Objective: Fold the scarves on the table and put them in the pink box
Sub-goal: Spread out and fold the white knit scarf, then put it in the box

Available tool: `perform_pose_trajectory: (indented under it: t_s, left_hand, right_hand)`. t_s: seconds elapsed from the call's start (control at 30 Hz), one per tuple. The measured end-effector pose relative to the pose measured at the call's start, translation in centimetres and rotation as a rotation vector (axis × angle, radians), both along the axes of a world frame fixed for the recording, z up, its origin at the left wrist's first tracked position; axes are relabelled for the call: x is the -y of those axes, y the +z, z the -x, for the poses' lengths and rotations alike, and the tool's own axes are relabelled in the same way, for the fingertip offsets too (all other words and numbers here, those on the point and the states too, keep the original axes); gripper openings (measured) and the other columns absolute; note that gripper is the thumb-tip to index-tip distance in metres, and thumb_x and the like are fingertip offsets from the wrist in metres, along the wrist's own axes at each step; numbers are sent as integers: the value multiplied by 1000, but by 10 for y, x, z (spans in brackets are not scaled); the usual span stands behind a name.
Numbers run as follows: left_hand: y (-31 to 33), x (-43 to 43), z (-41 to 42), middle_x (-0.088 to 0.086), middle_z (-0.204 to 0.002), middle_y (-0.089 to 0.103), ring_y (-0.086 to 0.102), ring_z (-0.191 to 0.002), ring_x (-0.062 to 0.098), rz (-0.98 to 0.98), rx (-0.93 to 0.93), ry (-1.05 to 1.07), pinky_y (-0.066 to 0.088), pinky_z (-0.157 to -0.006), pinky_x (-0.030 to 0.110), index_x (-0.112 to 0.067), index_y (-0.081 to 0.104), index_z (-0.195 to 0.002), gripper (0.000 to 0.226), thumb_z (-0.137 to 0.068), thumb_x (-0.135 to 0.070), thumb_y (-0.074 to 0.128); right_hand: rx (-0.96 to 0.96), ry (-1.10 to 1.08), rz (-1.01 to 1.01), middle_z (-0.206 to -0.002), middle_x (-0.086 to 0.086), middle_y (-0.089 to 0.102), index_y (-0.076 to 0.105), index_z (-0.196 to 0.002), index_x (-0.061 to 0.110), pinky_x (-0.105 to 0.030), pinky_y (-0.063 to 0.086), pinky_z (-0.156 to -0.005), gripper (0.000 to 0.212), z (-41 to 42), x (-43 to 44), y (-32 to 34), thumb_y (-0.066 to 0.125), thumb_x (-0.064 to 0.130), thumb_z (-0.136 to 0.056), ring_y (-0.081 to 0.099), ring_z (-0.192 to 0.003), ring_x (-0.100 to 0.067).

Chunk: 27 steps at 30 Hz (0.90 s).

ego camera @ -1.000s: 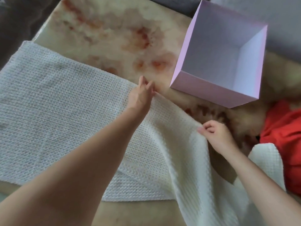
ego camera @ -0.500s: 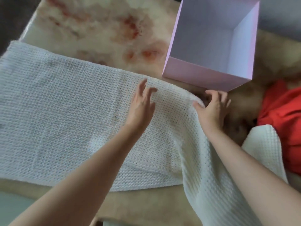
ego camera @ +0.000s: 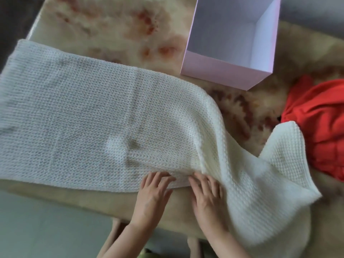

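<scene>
The white scarf [ego camera: 74, 108] lies spread along the surface [ego camera: 104, 23]. Its left end is flat and square, and its right part is rumpled and hangs off the near edge. On the near hem rests the left hand [ego camera: 152, 194], its fingers [ego camera: 160, 176] straight and slightly spread, pressing the knit and pinching nothing. Just beside it the right hand [ego camera: 206, 198] lies the same way, fingers [ego camera: 201, 178] spread flat where the smooth part meets the rumpled part. Behind them the pink box [ego camera: 219, 71] stands open, near the scarf's far edge; what shows of its inside holds nothing. At the far right a red scarf [ego camera: 320, 123] lies bunched, close against the white one's raised end.

The step in hand looks like smoothing the scarf before a first fold. To do it well, leave the flat left half alone and keep the hem pinned with the left hand. Bring the hanging right part up onto the surface and stroke its ridges out rightward. Then line up the long edges before folding, as loose knit stretches and skews easily.
</scene>
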State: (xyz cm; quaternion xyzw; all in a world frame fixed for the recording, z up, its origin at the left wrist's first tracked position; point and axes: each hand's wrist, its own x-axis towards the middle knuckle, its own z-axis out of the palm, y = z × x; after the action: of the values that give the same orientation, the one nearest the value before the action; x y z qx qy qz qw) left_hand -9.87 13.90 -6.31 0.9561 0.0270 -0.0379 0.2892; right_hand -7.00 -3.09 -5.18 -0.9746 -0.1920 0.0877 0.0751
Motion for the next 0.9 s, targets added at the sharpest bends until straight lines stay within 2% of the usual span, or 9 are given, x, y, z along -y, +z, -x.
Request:
perform_pose_trajectory:
  t_s: [0.07, 0.17, 0.27, 0.37, 0.47, 0.57, 0.7, 0.8, 0.9]
  left_hand:
    - [-7, -4, -2, -7, -109, 59, 50, -98, 16, -42, -34, 5, 34, -85, 28, -27, 59, -108, 47, -67, -23, 81]
    - [-15, -8, -5, -3, -105, 61, 50, -95, 18, -109, 16, -10, 35, -82, 30, -24, 63, -102, 41, -66, -25, 82]
    - [-17, -10, -3, -5, -99, 60, 51, -92, 19, -140, 75, -26, 36, -81, 30, -26, 67, -92, 15, -78, -30, 66]
    - [-13, -10, 2, -7, -94, 61, 52, -88, 18, -136, 73, -4, 35, -79, 30, -24, 69, -83, 17, -81, -31, 53]
    - [-9, -10, 16, -9, -93, 62, 51, -89, 15, -65, 44, -1, 34, -80, 27, -25, 68, -85, 19, -81, -34, 52]
    - [-5, -14, 39, -10, -92, 61, 51, -89, 12, -17, -4, 2, 34, -82, 26, -26, 67, -88, 21, -84, -38, 50]
    - [-5, -21, 71, -8, -92, 62, 51, -93, 12, 5, -25, -55, 35, -85, 26, -25, 67, -87, 21, -83, -39, 52]
    - [-2, -22, 83, -10, -103, 59, 51, -102, 13, 23, -74, -81, 35, -93, 29, -26, 66, -98, 24, -84, -40, 52]
    - [-1, -16, 72, -7, -115, 56, 51, -107, 13, 13, -84, -82, 34, -100, 32, -25, 62, -113, 29, -89, -34, 48]
  right_hand:
    - [-8, -31, 46, -121, -4, 63, 68, -109, 17, -41, 34, -93, 50, -6, -2, -3, 84, 18, -62, 46, -112, -24]
    - [22, -79, 73, -119, -4, 62, 69, -105, 19, -41, 34, -94, 41, -10, -6, -6, 82, 24, -67, 46, -110, -25]
    - [74, -112, 77, -115, -1, 63, 70, -87, 23, -39, 35, -89, 23, -9, -8, -6, 82, 15, -69, 47, -107, -24]
    - [98, -88, 52, -112, 0, 63, 69, -76, 22, -36, 35, -85, 21, -9, -9, -4, 84, 12, -66, 46, -107, -23]
    - [39, -15, 72, -125, -3, 58, 67, -89, 20, -40, 46, -85, 32, 1, -6, -3, 85, 24, -62, 44, -113, -25]
    - [-43, 52, 74, -133, -5, 52, 66, -93, 20, -41, 49, -89, 38, 24, 0, -2, 84, 12, -61, 43, -118, -27]
    - [-89, 125, 7, -109, -2, 60, 67, -91, 21, -34, 44, -89, 31, 68, 8, -5, 82, 10, -65, 50, -99, -22]
    - [-135, 117, -57, -101, 3, 57, 66, -99, 21, -34, 45, -93, 16, 90, 10, -4, 65, 20, -83, 54, -94, -17]
    - [-126, 38, -116, -121, -2, 58, 63, -121, 20, -37, 46, -97, 37, 83, 4, 9, 49, 33, -89, 56, -109, -20]
